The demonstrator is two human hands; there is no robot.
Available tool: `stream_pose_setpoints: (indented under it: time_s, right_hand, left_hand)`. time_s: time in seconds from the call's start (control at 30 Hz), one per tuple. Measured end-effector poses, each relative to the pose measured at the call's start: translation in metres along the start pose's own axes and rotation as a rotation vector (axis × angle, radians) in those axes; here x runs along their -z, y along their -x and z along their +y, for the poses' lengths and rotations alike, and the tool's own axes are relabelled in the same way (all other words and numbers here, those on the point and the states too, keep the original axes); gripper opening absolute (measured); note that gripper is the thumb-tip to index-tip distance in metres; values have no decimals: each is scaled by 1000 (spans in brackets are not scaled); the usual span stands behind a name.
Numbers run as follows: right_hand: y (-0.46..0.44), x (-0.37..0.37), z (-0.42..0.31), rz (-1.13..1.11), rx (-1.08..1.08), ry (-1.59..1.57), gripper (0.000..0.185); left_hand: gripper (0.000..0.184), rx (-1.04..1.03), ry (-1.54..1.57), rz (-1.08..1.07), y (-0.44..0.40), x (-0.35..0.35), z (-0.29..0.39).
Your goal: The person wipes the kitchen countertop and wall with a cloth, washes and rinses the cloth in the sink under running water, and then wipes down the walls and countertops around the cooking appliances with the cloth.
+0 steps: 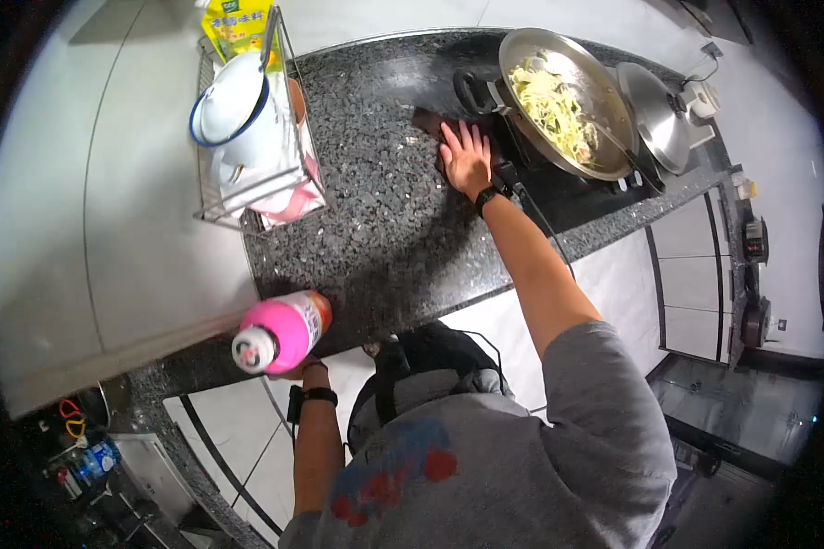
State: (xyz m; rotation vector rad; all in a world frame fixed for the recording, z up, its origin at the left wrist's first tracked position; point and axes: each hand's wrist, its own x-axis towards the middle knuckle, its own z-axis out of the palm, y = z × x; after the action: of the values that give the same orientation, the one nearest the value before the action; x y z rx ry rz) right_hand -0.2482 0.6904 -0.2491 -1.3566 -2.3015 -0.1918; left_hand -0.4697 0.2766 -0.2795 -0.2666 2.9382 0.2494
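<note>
My right hand (467,162) lies flat with spread fingers on a dark cloth (426,120) on the speckled countertop (375,183), just left of the cooktop. Beside it stands a wide steel wok (569,48) with a black handle, holding shredded pale-green and yellow food (549,108) and a utensil. At the counter's front edge is a pink bottle (288,334) with a white cap. My left hand (295,370) is beside the bottle and mostly hidden behind it; whether its fingers grip the bottle does not show.
A wire rack (288,188) on the left holds a white enamel pot (232,102) with a blue rim and a yellow pouch (236,26). A steel lid (652,114) lies right of the wok. A black cable (542,220) runs over the front edge.
</note>
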Motion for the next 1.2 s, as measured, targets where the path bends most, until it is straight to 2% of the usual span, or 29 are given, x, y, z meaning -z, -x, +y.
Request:
stream_pose_setpoints:
  time_s: [0.07, 0.13, 0.17, 0.23, 0.27, 0.37, 0.47, 0.5, 0.63, 0.67, 0.7, 0.77, 0.8, 0.87, 0.9, 0.97, 1.0, 1.03, 1.1, 1.13, 1.17, 1.2]
  right_hand:
    - [-32, -14, 3, -67, -100, 52, 46]
    - [-61, -40, 5, 37, -186, -1, 46]
    - [-76, -53, 10, 25, -185, -13, 46]
    - [-105, -75, 14, -59, -336, -11, 45]
    - [-118, -81, 16, 96, -267, 42, 43]
    - [-141, -102, 28, 245, -150, 7, 41]
    - [-148, -100, 31, 168, -116, 62, 40]
    - [-146, -108, 39, 248, -51, 24, 38]
    - [-126, -80, 39, 194, 60, -51, 37]
    - [-119, -66, 32, 19, -18, -113, 42]
    - [-102, -56, 22, -11, -220, -627, 42]
    - [-70, -31, 8, -108, -305, -653, 41]
    - [-55, -16, 4, -186, -211, -163, 40]
    - [-13, -12, 3, -25, -55, -121, 40]
    - [6, -8, -1, 14, -42, -86, 40]
    - [47, 15, -14, -25, -56, -61, 40]
    - [65, 27, -21, -46, -60, -59, 40]
    - [82, 33, -27, -54, -62, -64, 41]
    - [112, 48, -35, -58, -46, -82, 41]
    - [125, 55, -38, -69, -39, -74, 41]
    - [138, 60, -39, -50, -18, -109, 41]
    - [148, 67, -40, -69, -16, -147, 41]
  left_hand:
    - [41, 18, -62, -29, -1, -4, -9]
    - [41, 43, -129, -52, 0, -6, -16]
    - [40, 53, -167, -62, -1, -7, -19]
    - [40, 71, -239, -69, -4, -7, -22]
    - [39, 78, -272, -72, -6, -7, -24]
    - [39, 106, -356, -77, -11, -6, -25]
    - [38, 104, -433, -85, -14, -4, -29]
    - [38, 98, -454, -90, -15, -4, -29]
    - [38, 53, -508, -93, -22, -7, -28]
    - [38, 39, -519, -97, -24, -7, -27]
    - [39, 25, -531, -95, -25, -9, -25]
    - [39, -12, -570, -95, -30, -11, -19]
    - [39, -38, -606, -94, -33, -11, -16]
    - [39, -105, -746, -86, -39, -13, -5]
    - [40, -166, -874, -84, -40, -15, 1]
    - [40, -469, -1179, -48, -34, -16, 2]
    - [38, -385, -1032, 90, -98, -92, -37]
    - [38, -407, -1023, 92, -94, -87, -32]
    - [48, 392, 656, 170, -72, -65, -2]
    - [48, 380, 673, 160, -62, -61, -5]
    - [52, 276, 907, 91, -50, -57, -12]
    - [57, 204, 993, -136, -61, -65, -30]
